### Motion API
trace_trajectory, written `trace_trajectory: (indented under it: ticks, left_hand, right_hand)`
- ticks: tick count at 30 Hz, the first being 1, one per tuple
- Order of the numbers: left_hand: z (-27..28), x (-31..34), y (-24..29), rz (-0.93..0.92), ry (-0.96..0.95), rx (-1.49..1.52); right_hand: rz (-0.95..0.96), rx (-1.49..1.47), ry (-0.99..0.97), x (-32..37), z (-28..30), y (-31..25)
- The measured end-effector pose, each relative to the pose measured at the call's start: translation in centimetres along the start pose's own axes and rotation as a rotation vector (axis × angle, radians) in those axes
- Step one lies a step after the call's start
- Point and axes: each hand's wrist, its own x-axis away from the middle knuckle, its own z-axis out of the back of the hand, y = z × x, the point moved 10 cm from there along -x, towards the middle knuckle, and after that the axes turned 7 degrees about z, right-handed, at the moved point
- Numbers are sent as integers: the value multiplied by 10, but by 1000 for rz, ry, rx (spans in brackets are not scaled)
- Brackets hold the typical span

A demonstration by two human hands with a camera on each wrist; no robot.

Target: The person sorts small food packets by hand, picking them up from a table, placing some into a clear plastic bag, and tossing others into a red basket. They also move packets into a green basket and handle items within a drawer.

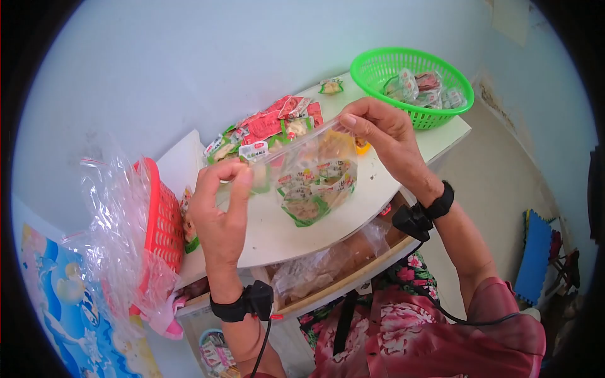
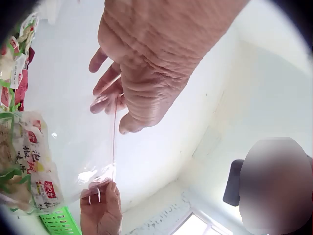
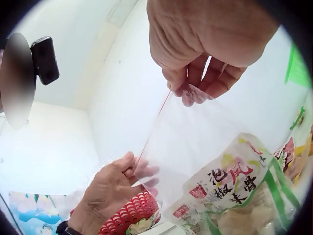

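Note:
A clear zip bag (image 1: 318, 179) hangs between both hands above the table, its long top edge stretched slantwise. Several small food packets (image 3: 232, 188) with green and white printing lie in its lower part. My left hand (image 1: 220, 205) holds one top corner, the fingers showing through the clear plastic in the left wrist view. At the opposite top corner, my right hand (image 1: 384, 135) pinches the edge between thumb and curled fingers.
On the white table (image 1: 265, 227), a pile of red and green packets (image 1: 271, 123) lies by the wall. A green basket (image 1: 463, 104) with packets stands at the far right. Clear bags (image 1: 120, 214) drape by a red basket (image 1: 167, 217) at left. An open drawer (image 1: 328, 258) holds plastic bags.

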Motion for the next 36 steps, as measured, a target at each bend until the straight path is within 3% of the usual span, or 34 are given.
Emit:
trace_trajectory:
  ticks: [4,7,10,16,18,21,24,29,36]
  left_hand:
    - [-22,-7,60,-304,36,-305]
    - [-47,-12,85,-378,-6,-324]
    - [-66,-19,84,-336,-54,-290]
    - [-48,-18,59,-183,-86,-250]
    - [-47,-17,57,-209,-80,-223]
    - [-44,-16,62,-257,-51,-227]
    - [-48,-17,67,-242,-54,-223]
    - [-43,-15,62,-238,-34,-177]
    - [-37,-14,56,-243,-19,-113]
  right_hand:
    - [-17,11,7,0,-1,-1]
    - [-15,-5,7,2,-2,0]
    - [-5,18,2,1,1,-2]
    - [-13,97,10,5,16,-4]
    - [35,192,28,2,13,-16]
    - [573,649,-122,-3,-27,-72]
    - [657,909,-224,-4,-66,-82]
    - [643,920,-285,-6,-74,-72]
    - [502,773,-242,-8,-22,-64]
